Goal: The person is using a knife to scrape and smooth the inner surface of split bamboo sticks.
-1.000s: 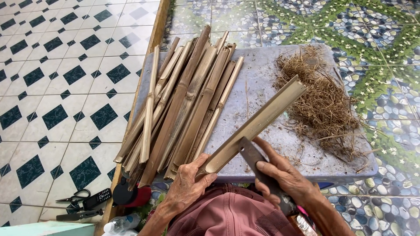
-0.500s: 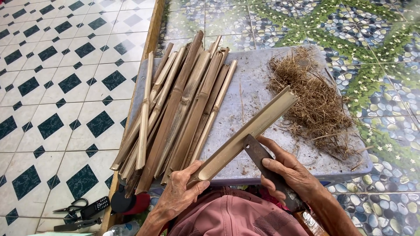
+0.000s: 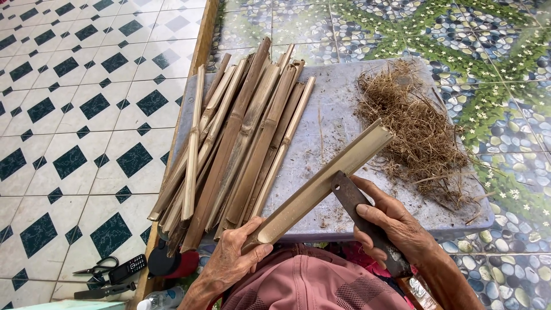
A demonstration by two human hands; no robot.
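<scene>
Blade meeting split bamboo strip, frame centre.
My left hand is gripping the bamboo strip at its lower-left end; its long axis is running up-right; my right hand is clasping the knife beneath it.

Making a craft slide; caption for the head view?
Left hand holds a split bamboo strip while right hand presses a knife against it.

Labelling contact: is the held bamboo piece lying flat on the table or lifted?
Lifted and tilted: left hand holds the bamboo piece near end, far end raised over the table.
</scene>
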